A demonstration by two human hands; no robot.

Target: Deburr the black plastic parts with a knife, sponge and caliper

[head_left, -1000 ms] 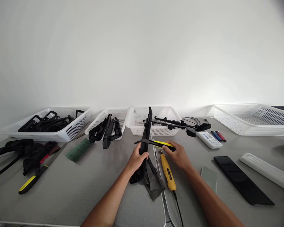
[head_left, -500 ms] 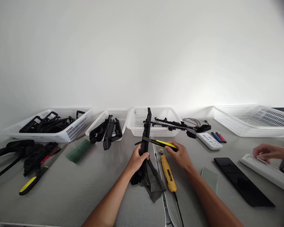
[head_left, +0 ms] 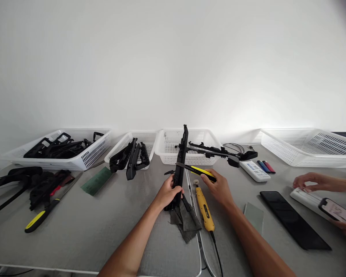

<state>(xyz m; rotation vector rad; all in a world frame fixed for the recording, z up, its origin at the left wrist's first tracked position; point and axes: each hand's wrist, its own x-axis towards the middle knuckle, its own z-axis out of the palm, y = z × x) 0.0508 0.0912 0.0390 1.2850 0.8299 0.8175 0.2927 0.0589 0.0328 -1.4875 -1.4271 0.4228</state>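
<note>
My left hand (head_left: 167, 191) is closed round the lower end of a long black plastic part (head_left: 181, 163), which stands nearly upright on a grey cloth (head_left: 186, 221). My right hand (head_left: 219, 188) grips a yellow and black utility knife (head_left: 197, 171), its blade end laid across the part's middle. A yellow rotary tool (head_left: 204, 208) with a cord lies on the table just below my right hand.
Along the wall stand white baskets: one of black parts (head_left: 60, 150), one with black pieces hanging out (head_left: 132, 152), the middle basket (head_left: 170, 150), an empty one (head_left: 311, 148). Another person's hands (head_left: 314, 182) hold a phone (head_left: 336, 209) over a white bar. A black slab (head_left: 294, 219), remote (head_left: 253, 170), yellow-handled tool (head_left: 42, 217).
I have lifted the black part more upright and moved the knife up with it. The other person's hand at the right came into view and now holds a phone.
</note>
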